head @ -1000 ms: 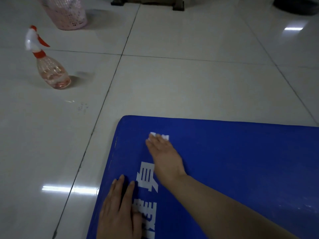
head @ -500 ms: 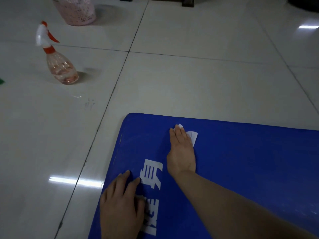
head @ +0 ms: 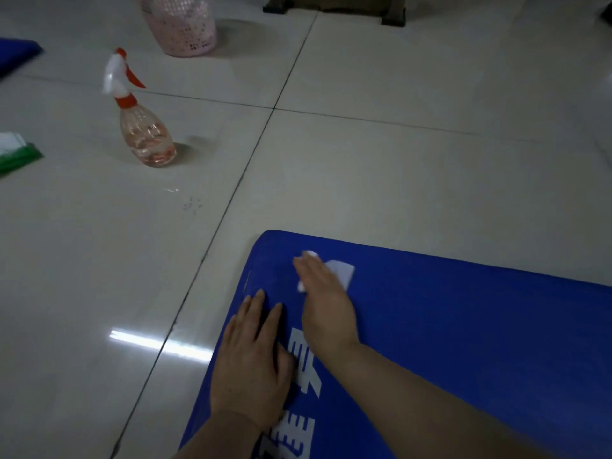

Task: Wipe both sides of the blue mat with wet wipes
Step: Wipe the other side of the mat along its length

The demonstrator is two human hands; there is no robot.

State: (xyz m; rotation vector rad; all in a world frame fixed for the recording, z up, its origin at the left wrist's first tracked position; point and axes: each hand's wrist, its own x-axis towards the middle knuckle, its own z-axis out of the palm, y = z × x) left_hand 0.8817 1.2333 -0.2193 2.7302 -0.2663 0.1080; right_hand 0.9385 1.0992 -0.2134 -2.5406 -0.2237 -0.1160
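Blue mat (head: pixel 463 326): it is lying flat on the tiled floor (head: pixel 397 167), its rounded far-left corner pointing toward the spray bottle, its white lettering running along the left edge.
Right hand (head: pixel 326 304): it is reaching in from the lower right and lying flat near that far-left corner, fingers straight and together, pressing down on the wipe.
Wet wipe (head: pixel 342 271): it is sitting crumpled and white under the right hand's fingers, poking out past the fingertips and on the right side, touching the mat close to its far edge.
Left hand (head: pixel 253 362): it is resting palm down on the mat just inside the left edge, fingers straight and slightly spread, holding nothing, just beside the right hand and nearer to the person.
Lettering: part of it is showing between the two hands, part is hiding under the left wrist.
Spray bottle (head: pixel 144 127): it is standing upright on the floor, well apart from the mat, toward the far left.
Pink basket (head: pixel 180 26): it is standing beyond the bottle at the far edge of the floor.
Green and white packet (head: pixel 15 154): it is lying at the left edge of view; I cannot tell what it is.
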